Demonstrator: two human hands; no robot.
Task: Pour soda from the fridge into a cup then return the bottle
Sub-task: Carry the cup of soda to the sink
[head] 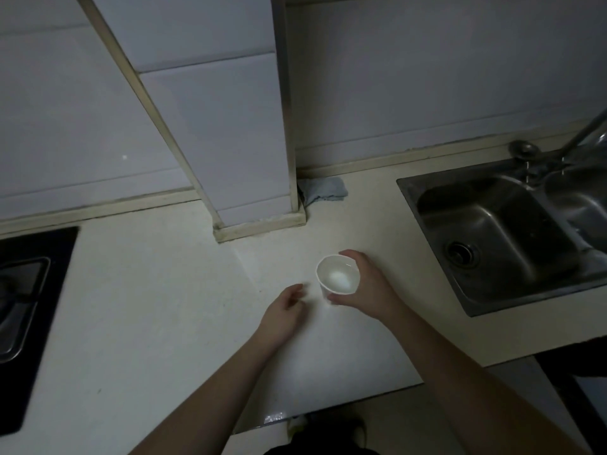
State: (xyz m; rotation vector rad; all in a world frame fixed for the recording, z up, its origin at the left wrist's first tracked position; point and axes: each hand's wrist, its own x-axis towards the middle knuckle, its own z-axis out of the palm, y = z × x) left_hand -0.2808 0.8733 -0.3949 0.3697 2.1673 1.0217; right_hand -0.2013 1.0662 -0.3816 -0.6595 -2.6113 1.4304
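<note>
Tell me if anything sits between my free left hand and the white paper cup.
Nothing visible does. The left hand hovers open beside the white paper cup, only bare pale countertop between them; the right hand already holds the cup.

A cup [337, 279] stands upright on the counter [157, 310], near its middle. The right hand [368, 284] wraps it from the right; the left hand [282, 310] lies just left of it, apart. A sink [499, 234] is set in the counter to the right, a stove [29, 303] at far left. Behind the cup a pillar [230, 133] meets the counter, with a cloth [325, 190] at its right foot against the wall.
</note>
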